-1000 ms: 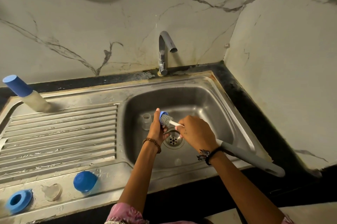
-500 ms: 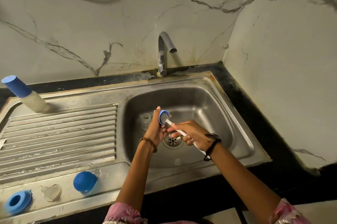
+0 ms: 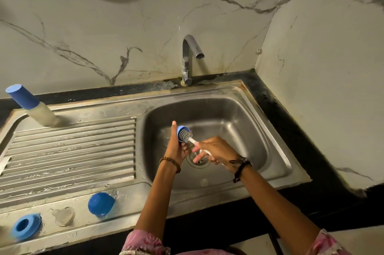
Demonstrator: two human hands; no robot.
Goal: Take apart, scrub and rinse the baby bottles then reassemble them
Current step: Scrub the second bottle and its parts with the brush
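Scrubbing step in hand, over the sink (image 3: 278, 151) basin. Left hand (image 3: 176, 148) grips a blue bottle ring (image 3: 180, 132), fingers curled round its rim. Right hand (image 3: 218, 152) pinches the white brush handle (image 3: 194, 141) between thumb and upper fingers, lower fingers loosely spread; grey brush head (image 3: 185, 134) sits inside the ring. Next move likely calls for rinsing under the tap (image 3: 190, 57), which shows no water running. Other parts wait on the drainboard: blue cap (image 3: 100, 204), second ring (image 3: 26, 226), clear teat (image 3: 63, 215), capped bottle (image 3: 31, 106).

Over the sink (image 3: 276, 146), your left hand (image 3: 176, 148) grips a blue ring (image 3: 180, 132) while your right hand (image 3: 218, 151) holds the brush (image 3: 185, 134) in it. A bottle (image 3: 31, 107), cap (image 3: 101, 204) and second ring (image 3: 26, 226) sit on the drainboard (image 3: 68, 151).
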